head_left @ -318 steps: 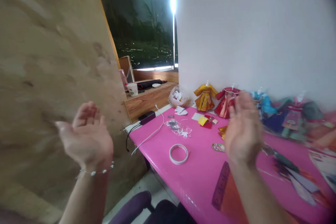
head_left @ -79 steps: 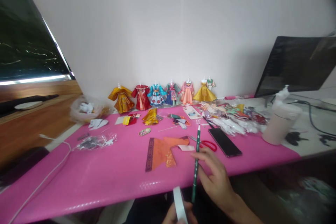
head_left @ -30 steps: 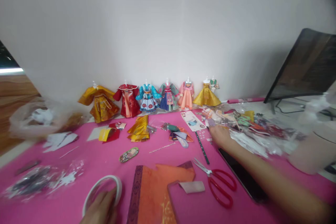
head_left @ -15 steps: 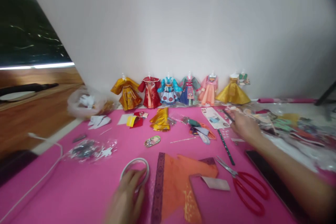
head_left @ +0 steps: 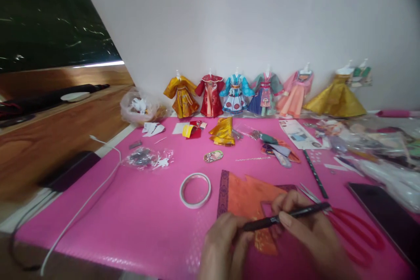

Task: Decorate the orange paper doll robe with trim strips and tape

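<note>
A black pen (head_left: 269, 222), which looks like a marker, lies level across both hands above the orange fabric piece. My right hand (head_left: 305, 227) is closed round its middle and right part. The fingers of my left hand (head_left: 226, 240) are pinched on its left end. Beneath, the orange fabric (head_left: 243, 192) with a purple patterned border (head_left: 223, 190) lies flat, partly hidden by both hands. Red-handled scissors (head_left: 356, 232) lie just right of my right hand, their blades partly covered. To the upper left of my hands rests a roll of white tape (head_left: 195, 190).
Several doll dresses (head_left: 211, 96) stand along the wall. A black phone-like slab (head_left: 382, 216) and plastic bags (head_left: 390, 175) lie at right. A dark ruler-like strip (head_left: 315, 174), gold fabric (head_left: 223, 131) and an oval floral piece (head_left: 213, 156) lie behind. A white cable (head_left: 82, 210) runs at left.
My left hand has let go of the tape roll and moved right. My right hand has come back from the far right with the pen, and both hands now hold it. The view has shifted.
</note>
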The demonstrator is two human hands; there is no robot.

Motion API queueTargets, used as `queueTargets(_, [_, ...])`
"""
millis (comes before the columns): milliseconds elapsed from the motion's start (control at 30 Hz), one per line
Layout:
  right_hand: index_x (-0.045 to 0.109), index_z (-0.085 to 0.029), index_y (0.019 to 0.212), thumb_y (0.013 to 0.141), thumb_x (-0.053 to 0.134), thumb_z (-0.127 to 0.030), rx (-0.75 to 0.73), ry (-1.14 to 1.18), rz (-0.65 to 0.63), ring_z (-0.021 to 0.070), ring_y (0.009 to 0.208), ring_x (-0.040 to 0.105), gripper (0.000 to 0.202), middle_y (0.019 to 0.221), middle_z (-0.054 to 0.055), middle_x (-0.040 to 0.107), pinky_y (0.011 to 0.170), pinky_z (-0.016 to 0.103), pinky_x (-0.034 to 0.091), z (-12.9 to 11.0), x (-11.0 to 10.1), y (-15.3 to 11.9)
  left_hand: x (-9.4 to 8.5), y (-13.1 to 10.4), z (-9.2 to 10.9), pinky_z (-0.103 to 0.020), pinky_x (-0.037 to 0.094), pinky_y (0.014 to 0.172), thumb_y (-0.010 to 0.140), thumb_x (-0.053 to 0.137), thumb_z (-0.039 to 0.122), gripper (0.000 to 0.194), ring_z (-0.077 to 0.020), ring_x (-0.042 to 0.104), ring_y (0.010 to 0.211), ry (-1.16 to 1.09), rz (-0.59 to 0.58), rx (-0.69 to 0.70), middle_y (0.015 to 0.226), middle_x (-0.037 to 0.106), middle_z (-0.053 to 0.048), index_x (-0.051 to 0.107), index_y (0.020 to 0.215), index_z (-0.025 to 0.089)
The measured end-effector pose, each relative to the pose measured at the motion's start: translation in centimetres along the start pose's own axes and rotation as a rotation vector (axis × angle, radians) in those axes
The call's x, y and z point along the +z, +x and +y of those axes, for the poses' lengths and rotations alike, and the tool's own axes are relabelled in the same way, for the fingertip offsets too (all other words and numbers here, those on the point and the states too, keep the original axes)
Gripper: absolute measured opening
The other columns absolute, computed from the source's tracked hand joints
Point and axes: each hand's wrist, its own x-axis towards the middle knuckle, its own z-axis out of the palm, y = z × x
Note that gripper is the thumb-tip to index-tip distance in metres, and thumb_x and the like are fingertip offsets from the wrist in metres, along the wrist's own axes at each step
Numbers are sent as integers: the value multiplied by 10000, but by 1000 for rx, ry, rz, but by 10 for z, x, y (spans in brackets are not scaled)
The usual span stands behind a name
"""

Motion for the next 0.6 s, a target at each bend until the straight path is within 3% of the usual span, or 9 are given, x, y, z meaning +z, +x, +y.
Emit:
queueTargets(200, [486,-202,693,925,599,-506,202,-21,-78,66,368,337,398,414,-78,458,410,194,245,9,4,-11,3,-4,3,-240,494,714,955,545,270,138,-174,651,804,3,-55,31,909,682,-37,603,1074,233])
queueTargets(333, [464,-206,702,916,622,-498,216,6,-112,61,377,323,395,428,-83,453,406,184,227,12,3,-16,8,-5,1,-251,415,604,983,456,403,265,-165,600,662,-17,-147,-1,778,648,-27,598,869,211])
queueTargets(400, [444,-209,681,903,655,-460,217,132,-97,59,395,299,396,443,-93,405,417,183,252,7,-6,-14,2,-3,0,-258,375,582,979,428,472,360,-160,548,610,-58,-105,-108,701,604,-10,578,785,208])
queueTargets(500, [440,-209,653,891,682,-374,178,365,11,69,430,217,377,474,-97,329,440,187,297,-8,-23,-9,-19,-1,2,-251,360,582,945,464,542,416,-156,476,599,-200,55,-355,634,521,17,535,707,209])
queueTargets(600, [478,-211,657,899,664,-326,159,427,8,85,452,196,326,493,-82,326,457,197,317,-20,-31,-7,-33,-2,1,-241,313,520,891,546,582,452,-137,373,550,-333,135,-487,588,428,39,472,642,211])
